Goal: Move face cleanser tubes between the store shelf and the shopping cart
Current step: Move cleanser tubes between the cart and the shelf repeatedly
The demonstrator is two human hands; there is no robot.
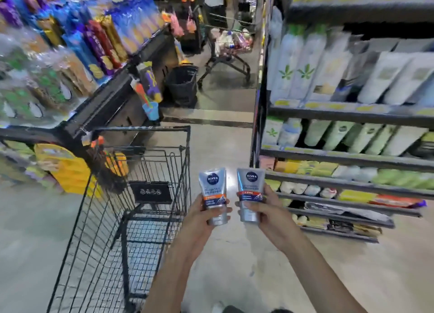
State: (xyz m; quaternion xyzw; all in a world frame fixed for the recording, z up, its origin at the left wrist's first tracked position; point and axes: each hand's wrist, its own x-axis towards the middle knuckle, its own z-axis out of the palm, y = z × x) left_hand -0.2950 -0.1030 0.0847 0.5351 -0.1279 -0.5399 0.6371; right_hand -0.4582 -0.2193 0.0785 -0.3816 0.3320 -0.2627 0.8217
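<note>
Two silver Nivea face cleanser tubes with orange bands stand upright side by side in front of me. My left hand (206, 215) grips the lower part of the left tube (213, 186), cap end down. My right hand (263, 213) grips the lower part of the right tube (250, 184) the same way. Both tubes hang over the floor, just right of the black wire shopping cart (131, 219), whose basket looks empty. The store shelf (347, 153) with rows of cleanser tubes and bottles rises at the right, a short reach from my right hand.
A snack shelf (77, 54) lines the aisle on the left. Ahead stand a black hand basket (182, 82) and another loaded cart (229, 45) with a person behind it. Bare floor runs between my cart and the right shelf.
</note>
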